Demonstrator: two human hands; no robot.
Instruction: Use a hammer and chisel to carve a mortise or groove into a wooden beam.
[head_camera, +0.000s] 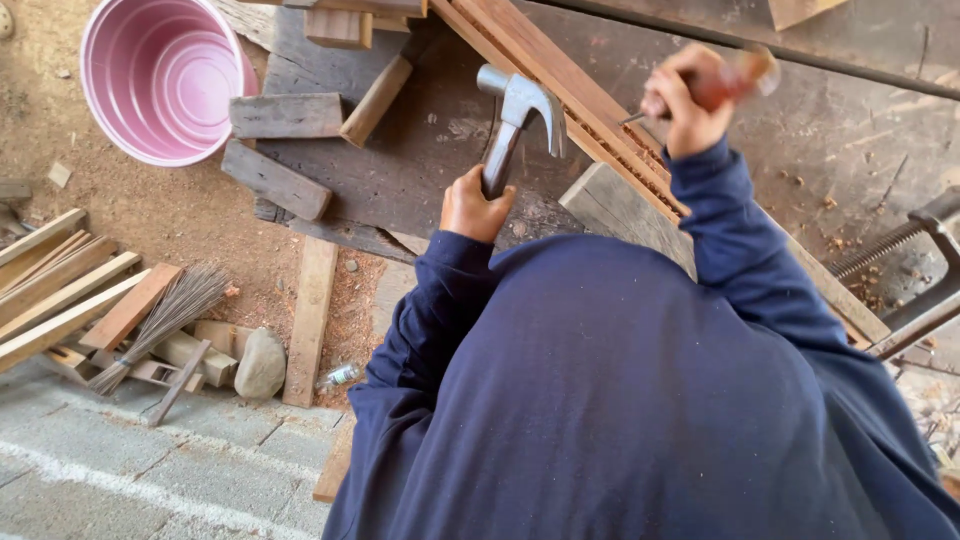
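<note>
Gripping a claw hammer (517, 122) left-handed, wooden-handled chisel (722, 86) right-handed, over long slats (560, 85)

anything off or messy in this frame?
Mostly clutter. Sawdust covers the ground, with offcut blocks lying at odd angles beside a pink bucket. A small bottle lies on its side. The left hand grips a claw hammer; the right hand, holding a chisel, is motion-blurred.

This is a woodworking workshop. Wood offcuts (285, 115) and sawdust (150, 210) cover the floor. A metal clamp (915, 270) lies on the tabletop (860, 120).
</note>
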